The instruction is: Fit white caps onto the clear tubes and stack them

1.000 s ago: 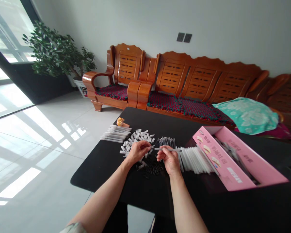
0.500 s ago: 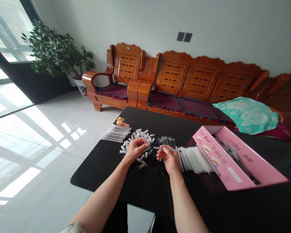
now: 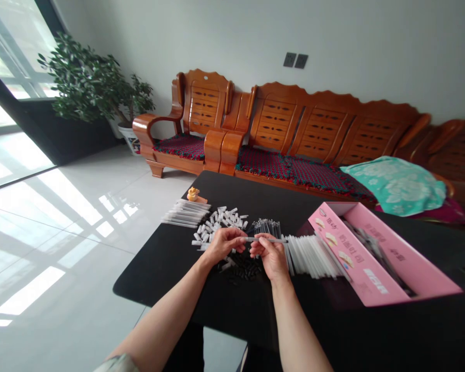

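A slim grey-white pen [image 3: 251, 239] lies level between my hands, above the table. My right hand [image 3: 270, 254] is closed in a pinch around the pen's barrel, whose right end sticks out past the fingers. At the pen's left end, my left hand [image 3: 223, 244] pinches the tip; any small part inside those fingers is hidden. Under and behind the left hand is a heap of white pen caps [image 3: 227, 217]. Small black pieces [image 3: 248, 267] lie scattered below both hands. Thin refills with metallic tips [image 3: 267, 226] sit in a bunch behind the right hand.
Translucent white tubes [image 3: 313, 256] lie in a row right of my right hand, beside an open pink box [image 3: 366, 253] with dark contents. White pens [image 3: 186, 213] and a small yellow figurine [image 3: 192, 194] occupy the black table's [image 3: 158, 274] far left. A wooden sofa [image 3: 279, 124] stands behind.
My left hand has moved slightly right and down, closing the gap to the pen; its fingers now meet the pen's left end. The right hand has stayed nearly still.
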`<move>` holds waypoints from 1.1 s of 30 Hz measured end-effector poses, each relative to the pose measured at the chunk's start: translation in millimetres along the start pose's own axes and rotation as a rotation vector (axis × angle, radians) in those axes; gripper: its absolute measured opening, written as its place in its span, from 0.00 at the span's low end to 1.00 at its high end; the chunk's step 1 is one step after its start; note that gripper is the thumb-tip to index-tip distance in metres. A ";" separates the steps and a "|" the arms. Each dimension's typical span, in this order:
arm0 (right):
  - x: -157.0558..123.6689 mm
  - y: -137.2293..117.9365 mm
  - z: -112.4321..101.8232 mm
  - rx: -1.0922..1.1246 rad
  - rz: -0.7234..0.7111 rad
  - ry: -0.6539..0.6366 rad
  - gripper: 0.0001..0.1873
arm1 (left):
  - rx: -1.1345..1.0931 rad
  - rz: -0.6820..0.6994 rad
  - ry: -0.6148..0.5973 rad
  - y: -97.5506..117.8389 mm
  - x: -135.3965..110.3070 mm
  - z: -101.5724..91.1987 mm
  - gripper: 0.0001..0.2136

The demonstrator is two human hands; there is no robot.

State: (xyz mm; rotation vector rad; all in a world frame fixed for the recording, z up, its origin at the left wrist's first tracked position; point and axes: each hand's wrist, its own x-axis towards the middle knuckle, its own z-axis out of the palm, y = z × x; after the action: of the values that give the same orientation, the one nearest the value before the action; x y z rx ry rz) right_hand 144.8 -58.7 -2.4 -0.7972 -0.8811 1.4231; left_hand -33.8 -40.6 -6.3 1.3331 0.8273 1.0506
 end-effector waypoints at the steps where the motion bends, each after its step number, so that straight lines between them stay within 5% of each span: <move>1: 0.0 0.0 -0.1 0.000 -0.003 0.003 0.10 | 0.033 0.004 -0.002 0.1 -0.3 -0.3 0.21; 12: 1.2 2.4 -4.1 0.028 0.011 0.066 0.10 | 0.329 0.050 0.047 2.6 -5.1 12.6 0.18; 19: 3.4 2.8 -10.5 0.081 0.070 0.100 0.10 | 0.628 0.268 0.118 10.3 -8.2 25.6 0.13; 25: 3.8 4.3 -7.3 0.095 0.066 0.062 0.11 | 0.338 0.198 0.148 4.4 -1.7 22.1 0.14; 29: 1.7 1.2 -8.0 0.082 0.027 -0.001 0.19 | 0.083 0.175 0.296 9.0 5.7 0.1 0.15; 33: 0.2 -1.6 -10.3 0.074 0.008 -0.001 0.20 | 0.006 0.235 0.632 25.3 8.2 -56.7 0.15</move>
State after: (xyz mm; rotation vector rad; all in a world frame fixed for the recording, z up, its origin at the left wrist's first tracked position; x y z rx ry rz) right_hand 154.6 -58.0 -5.9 -0.7451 -0.8227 1.4545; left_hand -87.0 -14.5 14.3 1.1253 1.1491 1.7008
